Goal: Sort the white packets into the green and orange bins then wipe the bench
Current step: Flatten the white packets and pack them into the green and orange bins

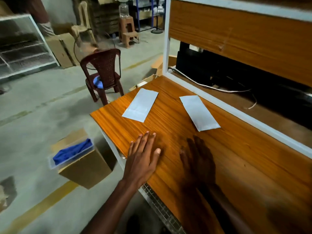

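I see the left hand (143,157) spread flat and empty, fingers apart, over the near left edge of the orange wooden bench (236,166), and just to its right the right hand (198,159), also flat and empty, dark in shadow. Farther along the bench from the hands lie two white packets, both flat and well apart from each other: the left packet (140,105) near the bench's left edge, the right packet (199,113) close to the white frame (244,114) at the bench's back. Off the bench's left edge, on the floor, a cardboard box (84,168) holds a blue cloth (72,153), and beyond the bench's far corner stands a dark red plastic chair (103,73).
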Demonstrator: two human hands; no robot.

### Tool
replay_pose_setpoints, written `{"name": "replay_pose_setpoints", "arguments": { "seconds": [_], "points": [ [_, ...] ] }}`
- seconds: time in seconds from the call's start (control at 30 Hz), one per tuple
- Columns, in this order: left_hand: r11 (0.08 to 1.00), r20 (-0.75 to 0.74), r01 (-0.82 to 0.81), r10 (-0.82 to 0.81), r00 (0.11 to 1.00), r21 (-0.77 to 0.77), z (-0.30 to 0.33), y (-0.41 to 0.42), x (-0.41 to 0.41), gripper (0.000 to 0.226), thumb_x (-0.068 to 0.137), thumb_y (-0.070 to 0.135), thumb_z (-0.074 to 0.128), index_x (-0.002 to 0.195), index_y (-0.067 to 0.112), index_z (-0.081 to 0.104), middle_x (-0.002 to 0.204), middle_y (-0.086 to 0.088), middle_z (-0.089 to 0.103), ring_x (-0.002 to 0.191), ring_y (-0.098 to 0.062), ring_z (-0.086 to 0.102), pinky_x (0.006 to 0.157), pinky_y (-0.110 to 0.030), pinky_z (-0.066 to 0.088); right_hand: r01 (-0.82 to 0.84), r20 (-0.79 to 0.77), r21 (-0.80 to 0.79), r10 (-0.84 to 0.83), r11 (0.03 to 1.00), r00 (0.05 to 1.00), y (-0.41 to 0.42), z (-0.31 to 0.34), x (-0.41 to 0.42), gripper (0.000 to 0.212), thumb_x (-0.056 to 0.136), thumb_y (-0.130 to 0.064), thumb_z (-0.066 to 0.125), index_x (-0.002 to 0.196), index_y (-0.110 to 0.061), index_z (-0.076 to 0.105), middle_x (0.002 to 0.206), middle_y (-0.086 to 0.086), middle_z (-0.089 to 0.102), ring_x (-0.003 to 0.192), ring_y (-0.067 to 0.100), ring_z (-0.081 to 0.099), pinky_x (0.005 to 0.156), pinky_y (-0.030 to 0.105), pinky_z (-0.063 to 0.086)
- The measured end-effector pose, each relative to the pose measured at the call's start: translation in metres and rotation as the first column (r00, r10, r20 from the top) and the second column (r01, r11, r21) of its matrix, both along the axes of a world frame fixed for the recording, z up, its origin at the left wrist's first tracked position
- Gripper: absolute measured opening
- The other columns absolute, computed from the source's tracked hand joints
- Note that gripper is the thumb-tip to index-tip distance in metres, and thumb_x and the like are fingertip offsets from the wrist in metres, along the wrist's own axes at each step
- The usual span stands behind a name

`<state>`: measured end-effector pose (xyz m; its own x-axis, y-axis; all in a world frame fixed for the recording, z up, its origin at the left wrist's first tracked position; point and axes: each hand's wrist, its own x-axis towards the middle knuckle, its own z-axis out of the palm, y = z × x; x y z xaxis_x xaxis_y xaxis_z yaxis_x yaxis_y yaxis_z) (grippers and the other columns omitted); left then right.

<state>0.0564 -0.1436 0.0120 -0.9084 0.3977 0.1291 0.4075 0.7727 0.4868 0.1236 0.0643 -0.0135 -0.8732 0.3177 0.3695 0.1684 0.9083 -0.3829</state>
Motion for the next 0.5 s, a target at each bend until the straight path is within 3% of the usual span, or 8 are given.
{"name": "replay_pose_setpoints", "arguments": {
  "seconds": [0.1, 0.2, 0.3, 0.5],
  "points": [
    [0.998, 0.004, 0.051, -0.051, 0.999, -0.046, -0.004, -0.001, -0.057, 0.068, 0.093, 0.070, 0.006, 0.155, 0.041, 0.000, 0.163, 0.015, -0.005, 0.152, -0.012, -0.005, 0.118, -0.035, -0.012, 0.008, 0.016, 0.022, -0.009, 1.000, 1.000, 0.012, 0.005, -0.041, 0.072, 0.097, -0.066, 0.028, 0.144, -0.016, 0.051, 0.151, 0.013, 0.048, 0.138, 0.037, 0.046, 0.107, 0.059, 0.043],
    [0.990, 0.032, 0.124, -0.122, 0.992, -0.070, -0.009, -0.001, -0.108, 0.066, 0.092, 0.072, 0.003, 0.152, 0.046, -0.006, 0.164, 0.012, -0.006, 0.153, -0.018, -0.006, 0.119, -0.041, -0.010, 0.051, 0.087, 0.047, -0.055, 0.998, 0.995, 0.023, 0.014, -0.077, 0.077, 0.096, -0.068, 0.021, 0.148, -0.018, 0.047, 0.157, 0.010, 0.040, 0.145, 0.034, 0.037, 0.112, 0.058, 0.037],
    [0.974, 0.043, 0.191, -0.187, 0.981, -0.125, -0.009, 0.001, -0.163, 0.073, 0.090, 0.073, 0.003, 0.155, 0.041, -0.001, 0.166, 0.006, -0.007, 0.153, -0.023, -0.007, 0.119, -0.050, -0.006, 0.164, 0.189, 0.012, -0.164, 0.986, 0.968, 0.027, 0.018, -0.111, 0.075, 0.094, -0.072, 0.017, 0.153, -0.029, 0.036, 0.164, 0.002, 0.027, 0.151, 0.027, 0.023, 0.121, 0.052, 0.024],
    [0.959, 0.009, 0.204, -0.206, 0.979, -0.196, -0.024, 0.021, -0.250, 0.075, 0.091, 0.068, 0.005, 0.157, 0.034, 0.010, 0.167, -0.002, 0.007, 0.152, -0.032, 0.006, 0.118, -0.058, 0.007, 0.226, 0.323, 0.038, -0.226, 0.973, 0.919, 0.059, 0.018, -0.164, 0.074, 0.094, -0.073, 0.013, 0.153, -0.032, 0.032, 0.165, 0.005, 0.024, 0.152, 0.029, 0.021, 0.121, 0.053, 0.023]
  ]
}}
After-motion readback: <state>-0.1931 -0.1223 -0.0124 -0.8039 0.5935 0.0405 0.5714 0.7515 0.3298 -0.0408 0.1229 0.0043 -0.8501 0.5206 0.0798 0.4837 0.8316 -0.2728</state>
